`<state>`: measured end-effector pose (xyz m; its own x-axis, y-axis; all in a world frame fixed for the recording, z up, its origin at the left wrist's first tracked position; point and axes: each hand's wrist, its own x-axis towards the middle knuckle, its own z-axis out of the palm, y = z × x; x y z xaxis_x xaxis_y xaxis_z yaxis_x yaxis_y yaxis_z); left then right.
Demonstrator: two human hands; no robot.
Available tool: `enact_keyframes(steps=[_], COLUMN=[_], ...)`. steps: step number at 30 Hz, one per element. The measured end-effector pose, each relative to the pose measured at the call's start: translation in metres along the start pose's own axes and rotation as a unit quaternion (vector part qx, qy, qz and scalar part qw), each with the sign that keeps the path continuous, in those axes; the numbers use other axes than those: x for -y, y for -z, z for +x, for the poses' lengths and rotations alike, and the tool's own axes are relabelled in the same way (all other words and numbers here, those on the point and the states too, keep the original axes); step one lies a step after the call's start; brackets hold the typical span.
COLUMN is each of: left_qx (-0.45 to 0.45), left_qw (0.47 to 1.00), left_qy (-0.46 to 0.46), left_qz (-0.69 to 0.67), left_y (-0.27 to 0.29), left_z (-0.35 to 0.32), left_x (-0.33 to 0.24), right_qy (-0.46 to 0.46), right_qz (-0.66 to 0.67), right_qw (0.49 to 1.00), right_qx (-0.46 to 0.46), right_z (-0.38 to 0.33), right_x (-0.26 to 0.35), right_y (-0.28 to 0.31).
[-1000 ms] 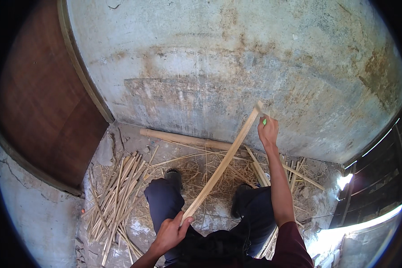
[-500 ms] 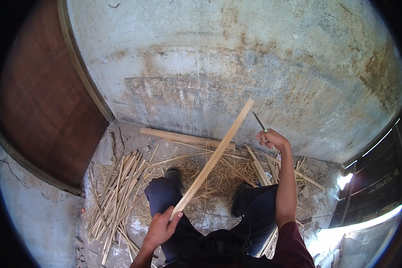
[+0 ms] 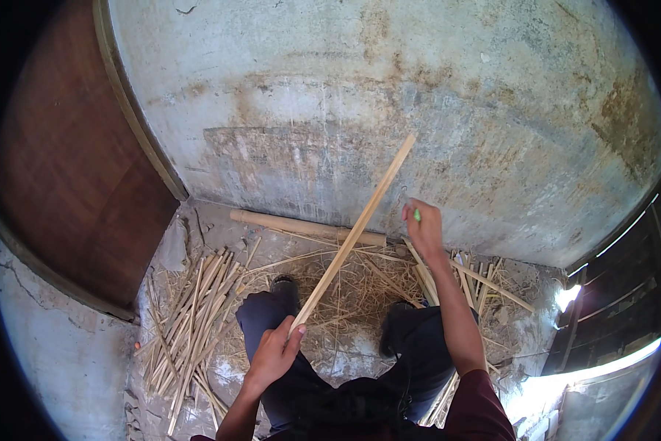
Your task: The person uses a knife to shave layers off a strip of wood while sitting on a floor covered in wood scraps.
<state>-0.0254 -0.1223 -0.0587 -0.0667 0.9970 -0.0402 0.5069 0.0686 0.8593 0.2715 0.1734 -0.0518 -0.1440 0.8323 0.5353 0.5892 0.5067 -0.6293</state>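
My left hand [image 3: 273,356] is closed round the lower end of a long pale bamboo strip [image 3: 352,237]. The strip slants up and away to the right, its far end in front of the wall. In my closed right hand [image 3: 424,226] is a knife [image 3: 418,214] with a green handle; its blade is smeared and hard to make out. The knife hand is to the right of the strip's upper half, with a gap between them.
A pile of split bamboo strips [image 3: 191,323] lies on the left floor, and more strips [image 3: 481,283] lie at right. Shavings [image 3: 338,290] cover the ground between my feet. A bamboo pole [image 3: 308,226] rests along the wall [image 3: 389,95]. A brown door [image 3: 73,162] stands at left.
My right hand has moved left and slightly up, nearer the strip, and the knife's blade has turned. The strip has risen a little and rotated, with my left hand slightly higher.
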Motion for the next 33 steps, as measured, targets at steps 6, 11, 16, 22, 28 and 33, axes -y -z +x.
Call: enact_keyframes(steps=[6,11,16,22,28,33], left_qx=[0.011,0.010,-0.022,-0.041,-0.055,-0.050], left_qw=[0.999,1.000,1.000,0.999,0.998,0.998], left_qy=[-0.016,-0.013,-0.008,0.001,-0.003,0.014], left_qz=[0.027,0.009,-0.016,-0.033,-0.038,-0.027], left_y=[-0.012,-0.016,-0.019,-0.020,-0.018,-0.015], left_z=[0.014,0.024,0.031,0.036,0.040,0.042], left_x=[-0.008,-0.022,-0.029,-0.035,-0.039,-0.039], right_qy=[0.118,0.115,0.120,0.134,0.152,0.151], right_qz=[-0.021,-0.007,0.005,0.016,0.016,0.008], right_qw=[0.991,0.991,0.991,0.987,0.983,0.984], right_qx=[0.059,0.071,0.064,0.092,0.104,0.093], right_z=[-0.024,-0.036,-0.040,-0.047,-0.050,-0.050], right_x=[0.024,0.036,0.039,0.049,0.056,0.052], right_y=[-0.033,-0.046,-0.051,-0.052,-0.051,-0.051])
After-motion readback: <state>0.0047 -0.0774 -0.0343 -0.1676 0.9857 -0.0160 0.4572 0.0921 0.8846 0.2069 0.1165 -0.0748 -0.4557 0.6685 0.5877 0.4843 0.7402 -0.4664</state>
